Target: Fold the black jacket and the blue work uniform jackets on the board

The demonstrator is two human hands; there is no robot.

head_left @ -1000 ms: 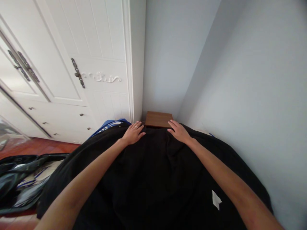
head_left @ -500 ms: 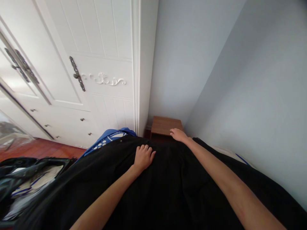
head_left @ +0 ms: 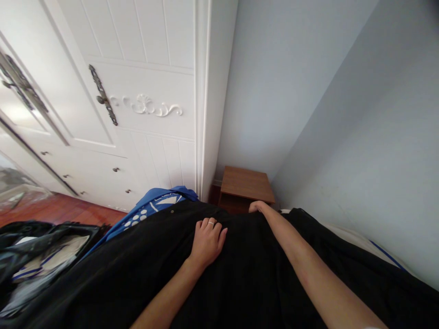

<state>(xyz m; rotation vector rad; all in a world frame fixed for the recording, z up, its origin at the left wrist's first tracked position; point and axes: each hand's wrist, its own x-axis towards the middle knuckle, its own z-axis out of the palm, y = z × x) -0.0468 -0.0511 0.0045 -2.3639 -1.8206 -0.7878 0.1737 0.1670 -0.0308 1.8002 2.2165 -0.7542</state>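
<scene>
A large black cloth, which looks like a garment with a small round button, is spread out before me. My left hand rests palm down on it, with a ring on one finger and the fingers loosely spread. At the far edge of the cloth, my right hand bends downward with its fingers curled over the border; the fingertips are hidden. A blue cloth with white patterns sticks out from under the black one on the left.
A low brown wooden table stands in the corner beyond the cloth. The white wardrobe rises at the left, the grey wall at the right. An open suitcase with clothes lies on the reddish floor.
My right hand has come down from above the wooden table to the cloth's far edge, and its fingers have curled. My left hand stays on the cloth. The view has shifted slightly.
</scene>
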